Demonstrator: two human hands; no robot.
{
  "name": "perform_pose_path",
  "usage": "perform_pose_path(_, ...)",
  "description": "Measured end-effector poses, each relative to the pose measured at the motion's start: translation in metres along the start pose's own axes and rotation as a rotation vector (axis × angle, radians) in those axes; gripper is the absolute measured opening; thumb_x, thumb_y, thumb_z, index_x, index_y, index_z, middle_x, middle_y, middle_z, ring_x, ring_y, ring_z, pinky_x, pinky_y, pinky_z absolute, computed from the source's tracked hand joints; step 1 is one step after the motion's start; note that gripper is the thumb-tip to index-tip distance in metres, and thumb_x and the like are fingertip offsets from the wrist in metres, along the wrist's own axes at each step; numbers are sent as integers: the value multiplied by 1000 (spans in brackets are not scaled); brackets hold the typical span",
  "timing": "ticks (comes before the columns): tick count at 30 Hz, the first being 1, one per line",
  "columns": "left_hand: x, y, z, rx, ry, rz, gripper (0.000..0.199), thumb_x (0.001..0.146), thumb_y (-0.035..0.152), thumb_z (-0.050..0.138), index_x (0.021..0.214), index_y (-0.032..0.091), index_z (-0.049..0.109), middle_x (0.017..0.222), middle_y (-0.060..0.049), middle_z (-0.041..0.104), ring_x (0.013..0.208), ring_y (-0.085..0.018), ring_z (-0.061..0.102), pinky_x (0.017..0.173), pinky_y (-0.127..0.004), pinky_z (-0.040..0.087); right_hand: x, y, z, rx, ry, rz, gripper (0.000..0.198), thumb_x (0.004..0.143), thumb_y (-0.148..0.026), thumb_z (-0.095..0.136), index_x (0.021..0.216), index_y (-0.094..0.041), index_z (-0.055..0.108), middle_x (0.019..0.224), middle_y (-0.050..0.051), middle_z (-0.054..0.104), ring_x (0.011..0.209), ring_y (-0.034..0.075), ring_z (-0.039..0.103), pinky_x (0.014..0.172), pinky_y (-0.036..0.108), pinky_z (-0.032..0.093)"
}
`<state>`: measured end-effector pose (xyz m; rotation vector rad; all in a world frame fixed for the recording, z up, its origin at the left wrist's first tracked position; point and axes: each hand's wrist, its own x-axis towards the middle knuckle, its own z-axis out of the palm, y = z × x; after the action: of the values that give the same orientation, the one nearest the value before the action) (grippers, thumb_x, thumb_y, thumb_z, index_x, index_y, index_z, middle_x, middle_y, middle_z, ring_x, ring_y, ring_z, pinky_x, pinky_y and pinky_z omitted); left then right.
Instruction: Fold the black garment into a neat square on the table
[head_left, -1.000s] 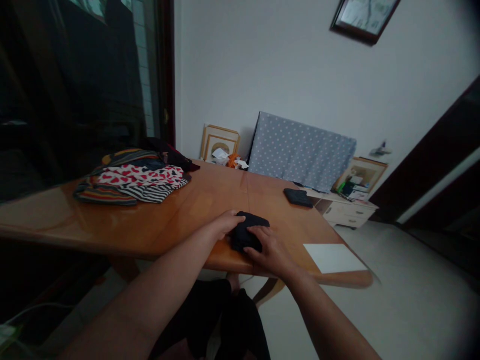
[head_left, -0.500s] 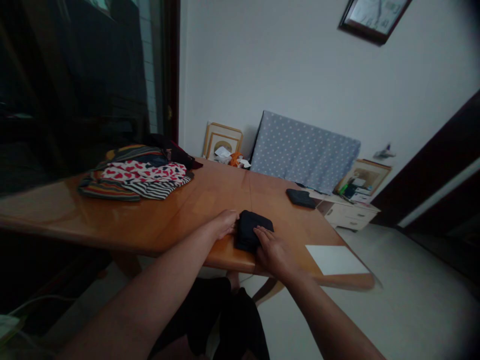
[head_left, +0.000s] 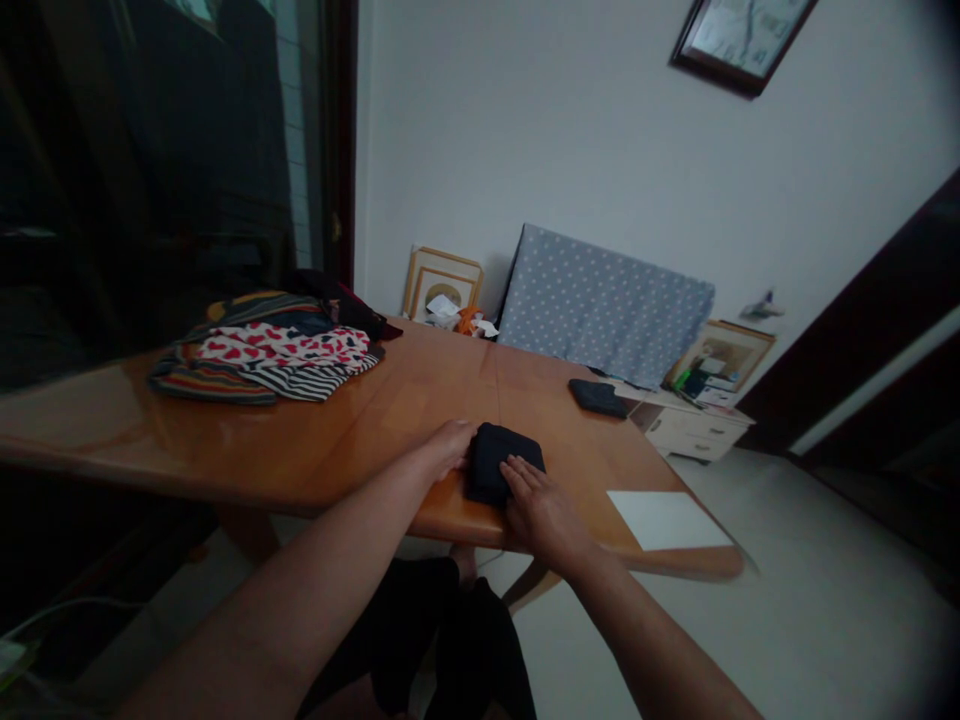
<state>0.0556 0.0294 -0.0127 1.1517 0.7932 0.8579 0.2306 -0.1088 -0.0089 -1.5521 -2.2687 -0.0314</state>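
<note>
A dark folded garment (head_left: 487,465) lies as a compact, thick square near the front edge of the wooden table (head_left: 420,380). At its left side, my left hand (head_left: 450,449) is closed, the curled fingers on the garment's edge; the fingertips are partly hidden. My right hand (head_left: 541,508) rests on the garment's near right part, fingers stretched out flat over the top. Its thumb is hard to make out. Farther back on the right lies another dark folded cloth (head_left: 598,398), apart from both hands.
A heap of striped and heart-print clothes (head_left: 289,350) sits on the table's left. A white sheet (head_left: 671,520) lies near the right corner. Beyond the table stand a polka-dot cloth cover (head_left: 600,300), a low white drawer unit (head_left: 694,430) and a framed picture (head_left: 442,280).
My right hand has shifted slightly left across the garment's top. The left hand stays at the garment's left edge, and the whole view has moved a little.
</note>
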Motion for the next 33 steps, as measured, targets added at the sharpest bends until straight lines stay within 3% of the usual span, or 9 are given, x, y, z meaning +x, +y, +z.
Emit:
perform_pose_path(3,-4,3,3,48,8,-35,38,87,49,64,109,17,68,97,-11,74,84,-23,67,71,-32,51,-2,-8,0,21,9,26,64,86,-18,56,150,-13,52,158,15,44,149,32,38,123,51,31)
perform_pose_path(8,-4,1,3,176,-3,42,37,84,34,72,116,17,67,119,-15,72,102,-26,67,87,-36,52,-7,1,-10,168,64,45,56,95,-32,53,148,-15,54,156,15,48,148,30,40,123,51,32)
perform_pose_path(13,2,-3,2,234,41,144,53,87,31,68,139,22,59,153,-14,52,137,-26,51,111,-36,39,-14,37,-23,391,315,325,46,100,-40,42,132,-18,67,135,13,68,128,28,61,113,48,44)
perform_pose_path(16,5,-4,2,252,-6,116,46,90,28,64,136,19,62,143,-15,61,128,-26,58,107,-36,42,-20,54,-21,410,363,429,45,98,-43,44,121,-17,73,123,13,73,119,28,66,109,46,47)
perform_pose_path(19,7,-5,3,245,-25,95,34,91,26,62,123,18,68,126,-14,71,112,-26,65,99,-36,46,-24,61,-14,414,344,443,42,97,-43,46,117,-19,74,117,11,75,114,27,68,105,43,49)
perform_pose_path(25,10,-7,1,243,2,19,22,90,25,61,110,20,69,100,-11,76,91,-23,67,83,-33,49,-21,61,-5,447,330,461,38,95,-42,48,114,-21,74,115,9,76,110,26,68,101,41,49)
perform_pose_path(33,17,-12,-3,200,-35,43,18,87,29,64,101,20,71,100,-11,75,87,-22,67,79,-31,49,-11,54,-9,451,389,442,38,94,-42,51,115,-22,75,113,9,76,108,26,68,99,41,50)
